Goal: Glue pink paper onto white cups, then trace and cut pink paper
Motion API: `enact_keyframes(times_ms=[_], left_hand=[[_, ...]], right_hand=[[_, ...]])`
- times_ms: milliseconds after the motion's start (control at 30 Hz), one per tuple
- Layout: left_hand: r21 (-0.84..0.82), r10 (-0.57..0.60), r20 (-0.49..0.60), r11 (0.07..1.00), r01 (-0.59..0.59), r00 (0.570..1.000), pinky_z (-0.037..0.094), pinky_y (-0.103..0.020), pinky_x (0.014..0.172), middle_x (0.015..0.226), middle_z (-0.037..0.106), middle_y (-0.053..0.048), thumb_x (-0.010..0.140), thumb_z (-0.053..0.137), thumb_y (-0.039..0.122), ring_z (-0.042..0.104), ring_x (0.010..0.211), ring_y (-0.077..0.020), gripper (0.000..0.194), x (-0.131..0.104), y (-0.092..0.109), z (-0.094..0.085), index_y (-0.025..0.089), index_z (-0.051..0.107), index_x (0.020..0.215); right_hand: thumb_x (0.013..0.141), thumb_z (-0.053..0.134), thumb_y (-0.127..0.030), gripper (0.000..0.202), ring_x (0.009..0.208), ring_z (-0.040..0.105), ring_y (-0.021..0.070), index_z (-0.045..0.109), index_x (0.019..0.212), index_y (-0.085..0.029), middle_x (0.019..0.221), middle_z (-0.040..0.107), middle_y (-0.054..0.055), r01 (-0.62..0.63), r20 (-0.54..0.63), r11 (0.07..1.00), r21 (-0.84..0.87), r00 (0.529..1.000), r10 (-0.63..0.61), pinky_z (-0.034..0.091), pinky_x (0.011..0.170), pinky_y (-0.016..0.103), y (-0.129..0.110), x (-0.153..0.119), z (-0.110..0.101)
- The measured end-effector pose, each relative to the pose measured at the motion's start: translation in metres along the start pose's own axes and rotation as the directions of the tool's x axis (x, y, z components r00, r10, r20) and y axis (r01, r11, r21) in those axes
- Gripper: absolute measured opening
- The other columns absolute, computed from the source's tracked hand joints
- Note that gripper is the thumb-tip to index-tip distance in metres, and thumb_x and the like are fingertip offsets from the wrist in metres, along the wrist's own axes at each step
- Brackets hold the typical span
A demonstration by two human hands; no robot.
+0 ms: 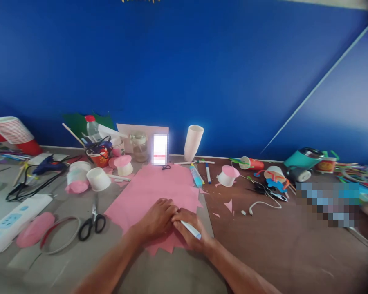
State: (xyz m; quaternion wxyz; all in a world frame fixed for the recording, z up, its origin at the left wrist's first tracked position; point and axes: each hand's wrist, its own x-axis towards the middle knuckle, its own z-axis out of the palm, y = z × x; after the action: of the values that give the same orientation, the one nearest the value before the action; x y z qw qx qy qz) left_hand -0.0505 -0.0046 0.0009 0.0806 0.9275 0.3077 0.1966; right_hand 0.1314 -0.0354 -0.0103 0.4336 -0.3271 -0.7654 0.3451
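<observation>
Pink paper sheets [159, 185] with cut, jagged edges lie before me. My right hand [193, 228] rests on their lower part with its fingers closed around a white marker [190, 229], whose pale blue end points back toward me. The marker's tip is hidden by my fingers. My left hand [156, 218] lies on the same paper with curled fingers, its fingertips against the right hand. Whatever may be under those fingers is hidden. To the left, black-handled scissors [92, 222] lie on the table.
A tape roll [60, 235] and a power strip [16, 220] lie left. Paper cups with pink tops [228, 175] stand on both sides. A lit phone [160, 149] leans at the back beside stacked white cups [193, 142]. Markers [208, 173] and paper scraps [229, 205] lie right.
</observation>
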Motion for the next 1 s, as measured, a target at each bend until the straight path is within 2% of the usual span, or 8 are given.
enact_keyframes(times_ms=[333,500,633,733,800,867,933,1000], left_hand=[[0.065,0.142,-0.041,0.988,-0.139,0.989,0.040,-0.041,0.087,0.080,0.057,-0.003,0.085,0.041,0.011,0.050,0.076,-0.0195,0.010,0.005,-0.003,-0.008,0.021,0.044,0.086],[0.063,0.155,-0.071,0.987,-0.151,0.985,0.040,-0.037,0.072,0.077,0.056,-0.004,0.085,0.040,0.011,0.048,0.071,-0.0199,0.010,0.007,0.001,-0.009,0.021,0.043,0.082],[0.048,0.146,-0.098,0.989,-0.142,0.985,0.039,-0.036,0.068,0.077,0.057,-0.004,0.087,0.040,0.013,0.047,0.068,-0.0192,0.010,0.009,0.003,-0.006,0.020,0.044,0.081],[0.047,0.085,-0.150,0.996,-0.079,0.985,0.040,-0.035,0.067,0.074,0.057,-0.004,0.086,0.039,0.012,0.047,0.067,-0.0190,0.014,0.003,-0.012,-0.005,0.020,0.046,0.077],[0.065,-0.021,-0.243,0.997,0.038,0.970,0.040,-0.034,0.064,0.067,0.053,-0.002,0.083,0.037,0.006,0.046,0.064,-0.0185,0.021,-0.005,-0.029,-0.008,0.021,0.044,0.071],[0.064,-0.098,-0.278,0.991,0.120,0.955,0.044,-0.034,0.068,0.075,0.057,-0.003,0.081,0.037,0.004,0.051,0.071,-0.0188,0.020,-0.013,-0.043,-0.013,0.020,0.048,0.078],[0.026,-0.156,-0.378,0.984,0.179,0.913,0.048,-0.035,0.076,0.088,0.060,-0.005,0.080,0.038,0.003,0.055,0.083,-0.0197,0.023,-0.017,-0.048,-0.018,0.019,0.051,0.091],[0.002,-0.142,-0.433,0.987,0.159,0.890,0.051,-0.037,0.085,0.102,0.060,-0.008,0.079,0.039,0.003,0.057,0.096,-0.0209,0.035,-0.017,-0.044,-0.019,0.019,0.051,0.107]], right_hand=[[0.096,0.044,-0.033,0.026,0.072,0.056,0.0201,0.062,0.079,-0.024,0.074,0.063,0.004,0.073,0.038,0.993,-0.093,0.997,-0.069,0.047,0.073,0.035,-0.007,0.001,-0.001],[0.094,0.044,-0.028,0.027,0.065,0.053,0.0176,0.058,0.072,-0.022,0.067,0.059,0.003,0.143,0.052,0.959,-0.245,0.990,-0.135,0.047,0.066,0.031,-0.007,0.003,-0.002],[0.094,0.044,-0.027,0.023,0.064,0.051,0.0158,0.056,0.075,-0.021,0.067,0.055,0.002,0.196,0.009,0.944,-0.264,0.980,-0.200,0.046,0.064,0.028,-0.009,0.004,-0.003],[0.091,0.045,-0.024,0.018,0.062,0.048,0.0157,0.053,0.076,-0.022,0.066,0.049,0.000,0.303,-0.007,0.908,-0.290,0.948,-0.319,0.043,0.063,0.029,-0.014,0.000,-0.001],[0.088,0.048,-0.023,0.013,0.060,0.044,0.0151,0.051,0.075,-0.023,0.064,0.043,-0.002,0.410,0.037,0.858,-0.308,0.907,-0.420,0.040,0.063,0.029,-0.019,-0.005,0.002],[0.086,0.050,-0.023,0.012,0.057,0.040,0.0141,0.051,0.074,-0.024,0.064,0.037,-0.004,0.471,0.067,0.832,-0.292,0.878,-0.473,0.038,0.062,0.029,-0.023,-0.009,0.005],[0.086,0.049,-0.022,0.009,0.058,0.040,0.0142,0.052,0.077,-0.024,0.065,0.037,-0.004,0.462,0.047,0.844,-0.271,0.883,-0.468,0.038,0.061,0.029,-0.025,-0.009,0.005],[0.088,0.048,-0.022,0.008,0.061,0.043,0.0151,0.053,0.082,-0.023,0.068,0.042,-0.002,0.433,0.036,0.861,-0.265,0.897,-0.440,0.039,0.061,0.029,-0.024,-0.007,0.002]])
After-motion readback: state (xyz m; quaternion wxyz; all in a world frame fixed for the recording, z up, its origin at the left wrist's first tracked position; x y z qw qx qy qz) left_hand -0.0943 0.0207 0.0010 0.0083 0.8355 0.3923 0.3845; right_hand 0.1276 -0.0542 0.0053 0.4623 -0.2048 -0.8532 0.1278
